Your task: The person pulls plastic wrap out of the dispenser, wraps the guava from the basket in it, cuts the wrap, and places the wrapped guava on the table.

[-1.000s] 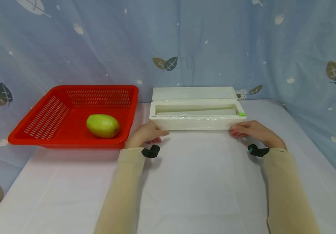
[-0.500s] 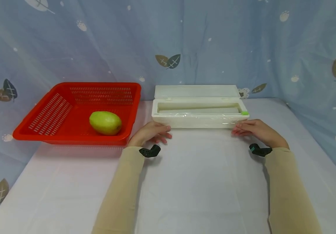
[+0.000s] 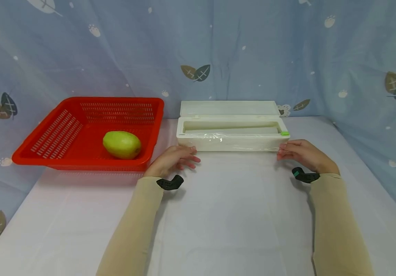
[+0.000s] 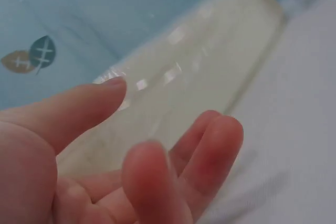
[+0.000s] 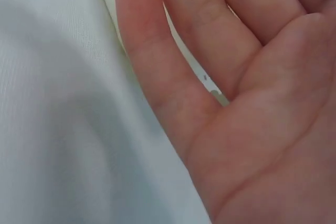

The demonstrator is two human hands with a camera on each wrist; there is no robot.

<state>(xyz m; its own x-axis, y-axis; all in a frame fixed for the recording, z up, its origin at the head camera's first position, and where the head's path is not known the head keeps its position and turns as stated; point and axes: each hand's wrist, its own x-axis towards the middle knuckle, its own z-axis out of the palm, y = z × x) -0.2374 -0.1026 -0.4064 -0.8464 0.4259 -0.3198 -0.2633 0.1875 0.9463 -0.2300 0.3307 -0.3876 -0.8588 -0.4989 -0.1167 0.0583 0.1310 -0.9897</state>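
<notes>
At the back of the table [image 3: 225, 214], mid-view on the head cam, I've got the box [image 3: 232, 145]: white, long side twd me, lid [image 3: 230, 108] up behind it. A white piece [image 3: 232, 131] lies inside, can't ID. Clear film [image 3: 218, 139] shines on the front; a green tab [image 3: 285, 133] sits at the top R front corner. L hand [image 3: 174, 159] is at the L front corner, fingers loosely spread, approx. half open. R hand [image 3: 306, 155] is at the R front corner, fingertips close tog. by the film's end; can't tell if they pinch it. Red basket [image 3: 84, 164] stands L of the box w/ a yellow-green fruit [image 3: 122, 145] lying in it, nr the front R. Blue backdrop [image 3: 142, 46] behind, beige sleeves [image 3: 128, 226] on both arms.

L wrist cam: I see thumb [image 4: 94, 103] and fingers [image 4: 210, 156] well apart, a bit bent, no grip between them. Film glints just past the thumb tip; can't say if they touch. Box front runs diag. to top R, part of the R hand blurred there.

R wrist cam: palm and fingers fill the R side, fairly straight, small gaps between. Tips run out of frame, so I can't call a grip. A strip of box edge shows by the fingers up top; shadowed table L.
</notes>
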